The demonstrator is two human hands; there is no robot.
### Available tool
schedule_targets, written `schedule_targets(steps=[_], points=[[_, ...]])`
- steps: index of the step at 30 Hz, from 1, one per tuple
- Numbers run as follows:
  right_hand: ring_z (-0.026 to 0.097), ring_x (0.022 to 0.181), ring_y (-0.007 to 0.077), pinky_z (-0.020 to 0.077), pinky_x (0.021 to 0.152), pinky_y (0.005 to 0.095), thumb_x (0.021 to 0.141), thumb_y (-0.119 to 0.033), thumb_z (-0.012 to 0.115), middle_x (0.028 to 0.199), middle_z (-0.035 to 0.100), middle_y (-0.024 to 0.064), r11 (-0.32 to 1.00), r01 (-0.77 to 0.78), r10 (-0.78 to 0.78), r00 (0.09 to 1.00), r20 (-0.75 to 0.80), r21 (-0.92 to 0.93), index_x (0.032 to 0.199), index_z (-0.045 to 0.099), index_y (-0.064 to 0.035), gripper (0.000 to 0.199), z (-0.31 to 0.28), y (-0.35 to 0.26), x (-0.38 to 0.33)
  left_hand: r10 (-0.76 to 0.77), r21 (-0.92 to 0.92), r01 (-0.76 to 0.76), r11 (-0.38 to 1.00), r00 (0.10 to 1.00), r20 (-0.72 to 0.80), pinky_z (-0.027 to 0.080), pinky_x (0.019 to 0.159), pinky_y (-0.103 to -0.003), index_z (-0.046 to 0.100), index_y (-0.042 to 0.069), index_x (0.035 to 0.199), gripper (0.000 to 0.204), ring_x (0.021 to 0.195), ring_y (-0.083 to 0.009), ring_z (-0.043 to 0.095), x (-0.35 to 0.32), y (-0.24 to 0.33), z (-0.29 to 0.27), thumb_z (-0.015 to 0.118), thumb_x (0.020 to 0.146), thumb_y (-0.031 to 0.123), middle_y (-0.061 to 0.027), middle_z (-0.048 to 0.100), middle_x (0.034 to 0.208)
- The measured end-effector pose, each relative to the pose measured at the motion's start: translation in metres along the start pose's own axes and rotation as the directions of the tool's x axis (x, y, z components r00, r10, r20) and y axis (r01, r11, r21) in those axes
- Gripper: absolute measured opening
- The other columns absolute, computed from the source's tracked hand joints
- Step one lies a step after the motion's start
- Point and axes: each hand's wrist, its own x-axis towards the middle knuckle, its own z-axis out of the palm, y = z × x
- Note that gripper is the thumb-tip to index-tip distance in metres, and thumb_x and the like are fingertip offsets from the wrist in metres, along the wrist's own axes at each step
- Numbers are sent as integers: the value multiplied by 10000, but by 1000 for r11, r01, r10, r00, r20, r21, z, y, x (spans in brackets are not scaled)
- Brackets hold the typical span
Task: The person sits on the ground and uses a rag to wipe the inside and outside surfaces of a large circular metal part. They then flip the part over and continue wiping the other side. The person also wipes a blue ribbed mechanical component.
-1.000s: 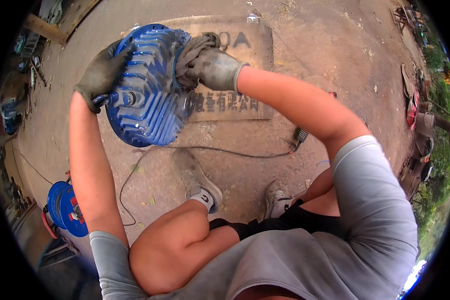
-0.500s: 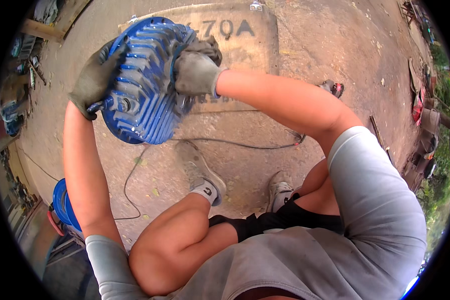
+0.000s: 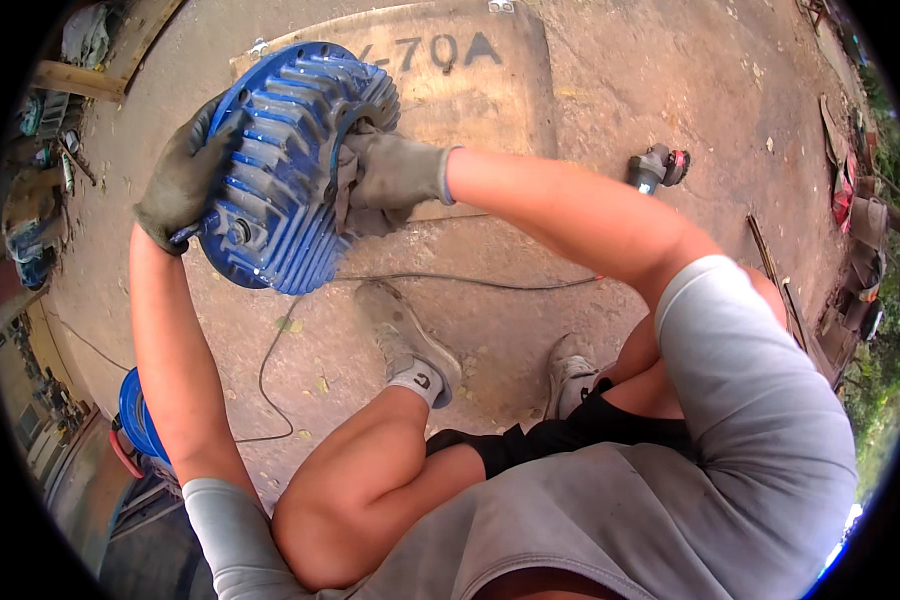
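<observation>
A round blue cast-metal housing cover (image 3: 288,150) with deep ribs is held up, tilted, over the floor. My gloved left hand (image 3: 192,170) is closed round its left rim, with the thumb over the ribbed face. My gloved right hand (image 3: 395,172) is at the round opening (image 3: 355,125) on the cover's right side. It is closed on a dark grey rag (image 3: 346,185), pressed at the edge of that opening. Some of the right fingers are hidden inside the hole. Grey dust smears the blue ribs.
Behind the cover lies a wooden board (image 3: 490,100) with stencilled marks. An angle grinder (image 3: 658,168) rests on the floor beyond my right forearm. A black cable (image 3: 450,278) crosses near my shoes. A blue round object (image 3: 142,415) stands by my left elbow.
My right hand has turned and shifted slightly right with the rag, which now hangs below the hand. The cover has tilted a little, baring more of its opening. My left hand keeps its hold.
</observation>
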Motion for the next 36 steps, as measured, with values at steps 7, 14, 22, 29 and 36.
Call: schedule_targets(steps=[7, 14, 22, 29, 36], points=[[716, 1223, 274, 596, 1020, 395, 873, -357, 853, 1312, 765, 32, 454, 300, -227, 950, 217, -839, 1386, 723, -237, 543, -29, -6, 5, -21, -29, 20, 999, 1000, -22, 552, 1029, -332, 544, -17, 1538, 527, 1140, -145, 662, -5, 12, 10, 647, 1102, 262, -88, 722, 1284], [754, 1130, 304, 623, 931, 420, 807, -327, 927, 1202, 805, 85, 588, 144, -46, 988, 145, -796, 1194, 822, -168, 431, -11, -22, 14, 63, 187, -47, 981, 994, -85, 546, 1020, -328, 533, -29, 1556, 557, 1116, -152, 665, -7, 10, 11, 647, 1095, 260, -91, 723, 1294], [743, 1112, 356, 591, 946, 412, 848, -311, 831, 1163, 786, 170, 938, -99, 86, 995, -53, -332, 1195, 766, -39, 446, -2, -17, 5, -24, 35, 25, 999, 999, -33, 525, 1059, -333, 528, -29, 1557, 532, 1169, -149, 643, -3, 16, 8, 634, 1107, 235, -86, 696, 1336], [742, 999, 261, 612, 890, 385, 1040, -158, 640, 1167, 753, 197, 563, 3, 167, 979, -117, 827, 1231, 694, 80, 310, 17, 13, 19, -11, 79, 19, 997, 994, -104, 527, 1071, -343, 541, -40, 1539, 527, 1177, -166, 656, -7, 20, 17, 631, 1116, 262, -116, 701, 1344], [688, 1172, 234, 591, 1015, 373, 1128, -228, 488, 1323, 688, 140, -91, 415, -36, 907, -420, 905, 1359, 599, -49, 313, 49, 44, 10, -18, 27, 21, 999, 993, -121, 510, 1086, -326, 509, -25, 1572, 512, 1214, -153, 634, -11, 4, 14, 596, 1129, 218, -103, 674, 1398]])
